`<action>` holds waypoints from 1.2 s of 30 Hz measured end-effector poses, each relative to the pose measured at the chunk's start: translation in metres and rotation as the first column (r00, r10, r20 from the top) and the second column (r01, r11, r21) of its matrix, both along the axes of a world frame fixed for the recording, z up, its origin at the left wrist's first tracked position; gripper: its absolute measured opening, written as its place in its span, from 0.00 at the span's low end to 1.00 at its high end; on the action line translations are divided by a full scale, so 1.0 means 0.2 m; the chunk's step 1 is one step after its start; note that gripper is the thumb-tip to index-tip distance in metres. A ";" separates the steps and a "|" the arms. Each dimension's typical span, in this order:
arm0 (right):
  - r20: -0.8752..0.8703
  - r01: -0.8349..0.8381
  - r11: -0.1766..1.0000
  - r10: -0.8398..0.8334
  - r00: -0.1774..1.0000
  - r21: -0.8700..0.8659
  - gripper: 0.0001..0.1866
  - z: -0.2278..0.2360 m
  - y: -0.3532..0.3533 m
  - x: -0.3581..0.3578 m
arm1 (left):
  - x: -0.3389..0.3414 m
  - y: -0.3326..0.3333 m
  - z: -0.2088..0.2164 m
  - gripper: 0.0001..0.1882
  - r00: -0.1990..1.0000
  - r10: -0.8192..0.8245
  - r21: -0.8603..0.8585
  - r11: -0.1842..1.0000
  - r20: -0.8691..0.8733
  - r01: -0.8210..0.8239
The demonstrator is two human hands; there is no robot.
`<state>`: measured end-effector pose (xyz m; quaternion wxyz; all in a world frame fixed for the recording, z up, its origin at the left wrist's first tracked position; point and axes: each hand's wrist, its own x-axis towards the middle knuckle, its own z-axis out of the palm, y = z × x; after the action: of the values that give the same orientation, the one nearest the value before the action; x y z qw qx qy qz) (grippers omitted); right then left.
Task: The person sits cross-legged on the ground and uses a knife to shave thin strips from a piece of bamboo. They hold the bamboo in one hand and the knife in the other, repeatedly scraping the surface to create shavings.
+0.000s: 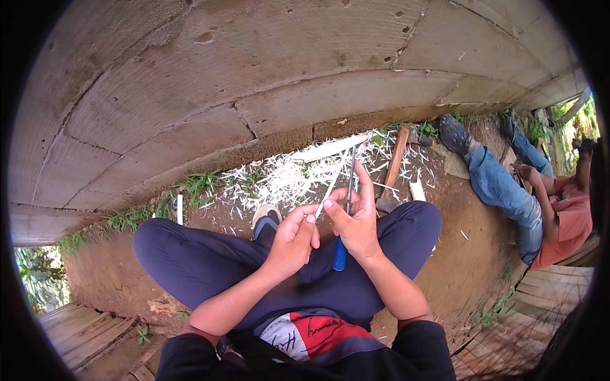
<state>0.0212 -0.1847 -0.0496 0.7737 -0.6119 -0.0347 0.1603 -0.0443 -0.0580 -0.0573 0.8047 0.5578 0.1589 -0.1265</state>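
Note:
My left hand (294,236) pinches the lower end of a thin pale stick (331,189) between thumb and fingers. The stick slants up and away over the ground. In my right hand (356,222) is a knife with a blue handle (340,254) and a long narrow blade (351,174) pointing away from me. The handle's end sticks out below the palm, while the index finger stretches up beside the blade. My right thumb tip rests against the stick near the left fingertips. Both hands are above my crossed legs, close together.
White shavings (273,183) cover the ground ahead, with a pale flat strip (330,148) on them. A wooden-handled tool (396,157) lies to their right. Beyond is a block wall (305,105). Another person in jeans (502,184) sits at the right. Planks (540,305) lie behind them.

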 end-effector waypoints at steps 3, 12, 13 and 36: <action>-0.003 -0.010 1.000 0.010 1.000 0.027 0.41 -0.01 0.00 0.00 | 0.00 0.01 0.00 0.15 1.000 -0.015 0.005 1.000 -0.013 0.015; 0.049 0.007 1.000 -0.008 0.999 0.020 0.39 -0.04 0.01 -0.01 | 0.02 0.05 0.00 0.15 0.999 0.013 -0.064 0.998 0.040 -0.010; 0.048 0.021 1.000 -0.022 0.999 0.012 0.38 -0.04 0.01 0.00 | 0.03 0.04 0.01 0.15 0.999 0.009 -0.072 0.997 0.036 -0.006; 0.052 0.055 0.997 -0.059 0.997 0.060 0.33 -0.02 0.00 -0.02 | 0.00 0.01 0.02 0.14 0.999 -0.041 -0.055 0.998 0.002 0.041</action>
<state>0.0180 -0.1841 -0.0532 0.7942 -0.5940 -0.0429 0.1204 -0.0443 -0.0569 -0.0539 0.8171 0.5386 0.1435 -0.1469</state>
